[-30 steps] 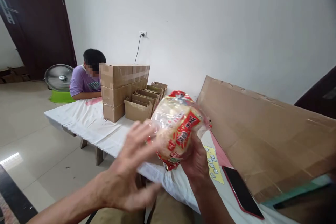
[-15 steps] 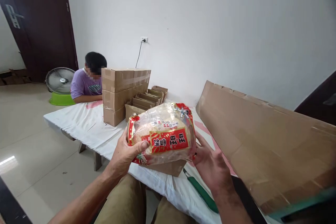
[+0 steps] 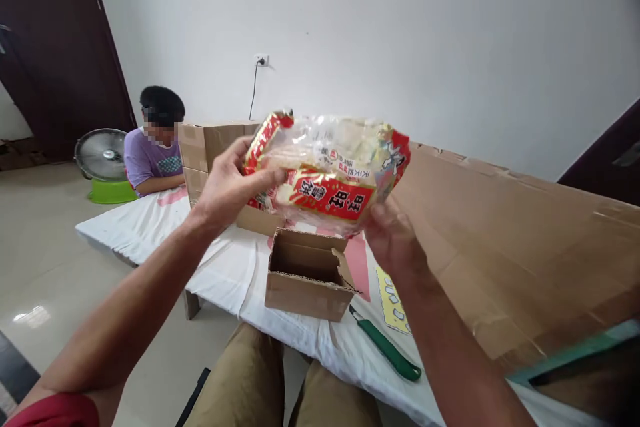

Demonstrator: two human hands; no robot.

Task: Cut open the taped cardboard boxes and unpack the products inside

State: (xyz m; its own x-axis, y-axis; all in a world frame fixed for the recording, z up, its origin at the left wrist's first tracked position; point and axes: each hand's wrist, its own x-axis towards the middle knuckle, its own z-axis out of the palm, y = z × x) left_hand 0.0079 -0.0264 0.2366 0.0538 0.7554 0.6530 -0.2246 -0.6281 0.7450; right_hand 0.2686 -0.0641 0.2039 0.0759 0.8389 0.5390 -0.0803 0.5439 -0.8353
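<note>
Both hands, left hand [image 3: 225, 183] and right hand [image 3: 393, 240], are gripping the snack bag [image 3: 327, 170] above the open box [image 3: 307, 273]; lowering it inside is needing careful aim.

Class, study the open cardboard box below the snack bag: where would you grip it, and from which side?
Probably grip the open cardboard box by its two short side walls, coming from above: it sits upright, flaps open, with bare cloth beside it; the green-handled knife lies just right.

Snack bag [image 3: 325, 173] raised; box [image 3: 306, 273] uncovered
</note>
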